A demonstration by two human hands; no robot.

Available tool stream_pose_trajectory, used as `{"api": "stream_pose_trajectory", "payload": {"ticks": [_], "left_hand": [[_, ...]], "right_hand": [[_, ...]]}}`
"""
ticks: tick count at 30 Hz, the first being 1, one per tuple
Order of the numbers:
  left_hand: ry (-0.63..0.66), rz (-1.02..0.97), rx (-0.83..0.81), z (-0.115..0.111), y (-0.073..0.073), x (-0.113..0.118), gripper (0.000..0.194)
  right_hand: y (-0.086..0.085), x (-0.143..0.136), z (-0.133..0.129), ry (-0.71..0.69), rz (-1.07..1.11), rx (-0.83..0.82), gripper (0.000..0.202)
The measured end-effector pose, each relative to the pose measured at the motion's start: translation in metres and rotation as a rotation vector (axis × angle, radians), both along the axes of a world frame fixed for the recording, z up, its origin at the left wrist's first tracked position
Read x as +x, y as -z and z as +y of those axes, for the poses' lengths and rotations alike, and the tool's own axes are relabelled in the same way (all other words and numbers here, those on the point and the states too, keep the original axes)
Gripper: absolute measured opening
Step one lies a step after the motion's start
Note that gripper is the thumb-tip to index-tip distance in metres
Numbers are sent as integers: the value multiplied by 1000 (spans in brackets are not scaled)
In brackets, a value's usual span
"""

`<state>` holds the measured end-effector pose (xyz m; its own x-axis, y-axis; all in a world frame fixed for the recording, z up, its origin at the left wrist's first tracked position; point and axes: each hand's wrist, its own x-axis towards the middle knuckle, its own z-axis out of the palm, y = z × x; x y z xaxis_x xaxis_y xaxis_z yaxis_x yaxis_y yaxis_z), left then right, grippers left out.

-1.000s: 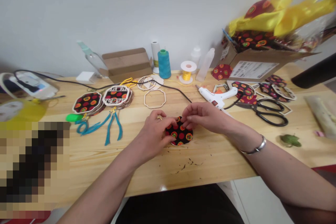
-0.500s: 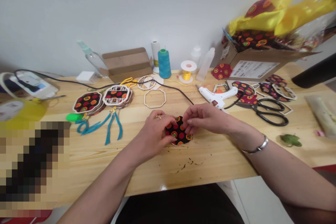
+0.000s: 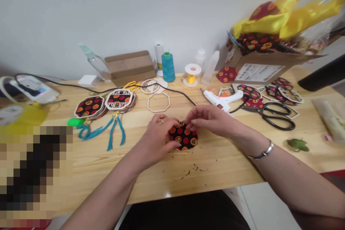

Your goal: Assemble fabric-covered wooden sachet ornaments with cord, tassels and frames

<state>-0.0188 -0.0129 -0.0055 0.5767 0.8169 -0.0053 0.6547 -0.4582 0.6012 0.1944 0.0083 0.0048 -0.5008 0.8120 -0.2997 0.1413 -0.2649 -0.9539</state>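
A round black fabric piece with red and orange flower prints [image 3: 183, 137] lies on the wooden table [image 3: 151, 183] in front of me. My left hand [image 3: 161, 134] grips its left edge, with thumb on top at the lower edge and fingers at the upper left. At the upper right edge, my right hand [image 3: 202, 120] has its fingers pinched together at the fabric; whether anything small is between them is hidden. A pale octagonal wooden frame [image 3: 159, 111] lies just beyond my left hand. Behind my right hand rests a white glue gun [image 3: 223, 100].
Black-handled scissors [image 3: 279, 115] and a green bundle [image 3: 298, 145] lie right. Patterned ornaments with teal tassels [image 3: 120, 100] are stacked left. Along the back stand a teal thread cone [image 3: 168, 67], yellow spool [image 3: 192, 75], bottles and a fabric-filled box [image 3: 261, 68]. A black cable crosses the table.
My right hand has shifted slightly left and up along the fabric's edge, baring more of its right side. My left hand keeps its hold.
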Motion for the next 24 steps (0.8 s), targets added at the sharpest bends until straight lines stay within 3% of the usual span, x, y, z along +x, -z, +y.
{"api": "stream_pose_trajectory", "payload": {"ticks": [10, 18, 24], "left_hand": [[1, 21, -13, -1, 1, 0, 30], [-8, -57, 79, -1, 0, 1, 19], [41, -47, 122, 1, 8, 0, 15]], "right_hand": [[8, 0, 3, 0, -68, 95, 13], [4, -3, 1, 178, 52, 43, 12], [10, -4, 2, 139, -5, 53, 15]]}}
